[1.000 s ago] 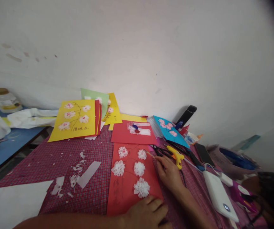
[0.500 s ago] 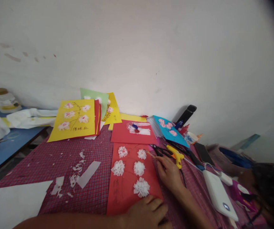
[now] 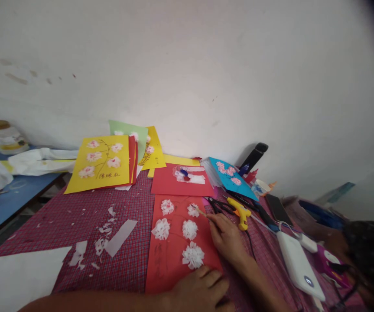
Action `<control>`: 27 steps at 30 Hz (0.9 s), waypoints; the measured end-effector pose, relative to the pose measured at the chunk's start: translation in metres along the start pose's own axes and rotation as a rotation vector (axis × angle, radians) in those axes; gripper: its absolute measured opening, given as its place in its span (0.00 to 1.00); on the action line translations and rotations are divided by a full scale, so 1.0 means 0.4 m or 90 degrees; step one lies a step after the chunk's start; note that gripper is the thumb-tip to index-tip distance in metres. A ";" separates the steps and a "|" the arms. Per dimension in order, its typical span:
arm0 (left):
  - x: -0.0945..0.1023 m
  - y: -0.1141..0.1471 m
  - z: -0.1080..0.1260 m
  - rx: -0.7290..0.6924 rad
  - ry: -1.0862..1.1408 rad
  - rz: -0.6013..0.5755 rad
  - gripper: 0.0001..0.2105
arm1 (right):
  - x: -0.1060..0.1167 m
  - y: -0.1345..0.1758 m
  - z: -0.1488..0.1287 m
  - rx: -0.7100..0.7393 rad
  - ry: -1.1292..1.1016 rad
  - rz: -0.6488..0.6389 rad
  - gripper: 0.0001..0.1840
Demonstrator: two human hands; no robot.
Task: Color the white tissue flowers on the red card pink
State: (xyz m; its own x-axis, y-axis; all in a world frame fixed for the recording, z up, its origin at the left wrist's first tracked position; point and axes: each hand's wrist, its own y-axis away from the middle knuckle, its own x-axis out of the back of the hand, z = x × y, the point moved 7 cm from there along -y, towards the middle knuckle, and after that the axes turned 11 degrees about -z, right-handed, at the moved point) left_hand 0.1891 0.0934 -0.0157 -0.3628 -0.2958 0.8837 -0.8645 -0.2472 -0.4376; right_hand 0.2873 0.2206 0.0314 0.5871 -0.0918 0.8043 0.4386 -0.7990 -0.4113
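Note:
A red sheet (image 3: 172,268) with several white crumpled-paper flowers and drawn stems lies before me. My right hand (image 3: 227,236) pinches a thin stick (image 3: 203,212), its tip at the upper right paper flower (image 3: 193,210), which has pink touches. Across the sheet's lower edge rests my left hand (image 3: 200,288), fingers spread and nothing seen in it. Pink also marks the upper left flower (image 3: 167,207); the lower right flower (image 3: 193,255) is white and close to my left fingers. Just above, a second red card (image 3: 164,182) carries white paper strips and a blue and red blot.
Right of my hand lie a yellow glue gun (image 3: 242,213), black-handled scissors (image 3: 221,206) and a white power bank (image 3: 299,264). A blue flower card (image 3: 230,173) leans behind. To the left are a yellow flower card (image 3: 100,162), paper scraps (image 3: 100,245) and a white sheet (image 3: 21,277).
My right hand and the stick have shifted slightly left, bringing the tip further over the upper right flower. My left hand has stayed in place.

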 end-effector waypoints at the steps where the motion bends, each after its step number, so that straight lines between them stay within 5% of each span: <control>1: 0.000 -0.001 0.000 -0.001 0.003 -0.012 0.12 | -0.003 -0.002 -0.002 0.003 0.002 -0.007 0.15; 13: -0.017 -0.002 0.005 -0.014 0.004 -0.056 0.12 | -0.005 -0.008 -0.021 0.022 0.008 -0.012 0.16; 27: -0.001 0.005 0.002 -0.007 -0.017 0.014 0.12 | 0.023 0.033 0.034 -0.015 0.016 0.048 0.12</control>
State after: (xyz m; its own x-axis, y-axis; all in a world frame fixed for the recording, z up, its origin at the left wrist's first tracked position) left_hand 0.1878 0.0925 -0.0172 -0.3729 -0.3261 0.8687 -0.8599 -0.2302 -0.4556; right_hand 0.3079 0.2174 0.0273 0.6002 -0.1674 0.7821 0.3775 -0.8028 -0.4615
